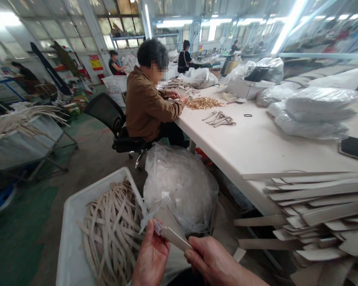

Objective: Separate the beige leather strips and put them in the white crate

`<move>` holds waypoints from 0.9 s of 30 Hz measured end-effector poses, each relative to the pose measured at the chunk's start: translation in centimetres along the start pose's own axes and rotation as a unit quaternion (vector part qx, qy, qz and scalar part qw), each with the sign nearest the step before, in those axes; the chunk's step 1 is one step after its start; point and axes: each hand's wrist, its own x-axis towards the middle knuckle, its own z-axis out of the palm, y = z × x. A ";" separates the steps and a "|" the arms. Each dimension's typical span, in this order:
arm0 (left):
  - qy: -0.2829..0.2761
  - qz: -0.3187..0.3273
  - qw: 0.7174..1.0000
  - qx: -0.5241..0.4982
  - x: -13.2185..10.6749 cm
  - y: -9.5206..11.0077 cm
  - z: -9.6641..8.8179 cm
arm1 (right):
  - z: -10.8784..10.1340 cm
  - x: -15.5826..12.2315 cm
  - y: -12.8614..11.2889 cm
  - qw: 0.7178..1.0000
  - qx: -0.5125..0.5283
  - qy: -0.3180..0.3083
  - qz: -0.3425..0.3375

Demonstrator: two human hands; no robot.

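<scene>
My right hand point(211, 256) is closed around a flat beige strap point(176, 238), thumb on top, with the strap's end pointing left. Close to that end, the thumb and fingers of my left hand point(153, 254) pinch a thin, pale translucent strip point(157, 225), which looks like film or backing. Whether this strip is still joined to the strap I cannot tell. Below and left stands a white plastic bin point(66, 222) that holds a tangle of narrow beige straps point(110, 226).
A clear plastic bag point(180, 182) bulges just beyond my hands. Stacked beige strips point(322, 214) overhang the white table point(241, 139) at right. A seated co-worker point(150, 99) handles small parts beside a pile of gold-coloured hardware point(205, 103). Plastic-wrapped packs point(316, 111) lie farther right.
</scene>
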 end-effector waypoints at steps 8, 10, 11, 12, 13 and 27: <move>-0.009 -0.004 1.000 0.028 0.3 -0.6 -0.1 | 0.0 0.0 0.2 1.000 -0.021 0.013 0.004; -0.007 -0.001 1.000 0.031 0.4 -0.9 -0.2 | 0.0 0.0 0.3 0.999 -0.034 0.014 0.008; -0.002 0.000 1.000 0.026 0.4 -0.9 -0.2 | 0.0 0.0 0.4 0.999 -0.044 0.016 0.010; 0.002 0.000 1.000 0.021 0.4 -1.0 -0.2 | 0.0 0.0 0.5 0.998 -0.055 0.017 0.013; 0.005 -0.001 1.000 0.018 0.4 -1.0 -0.2 | 0.0 0.1 0.7 0.998 -0.065 0.016 0.016; 0.003 0.035 0.998 0.049 0.7 -1.1 -0.2 | -0.5 -0.8 0.8 0.997 -0.076 -0.003 0.014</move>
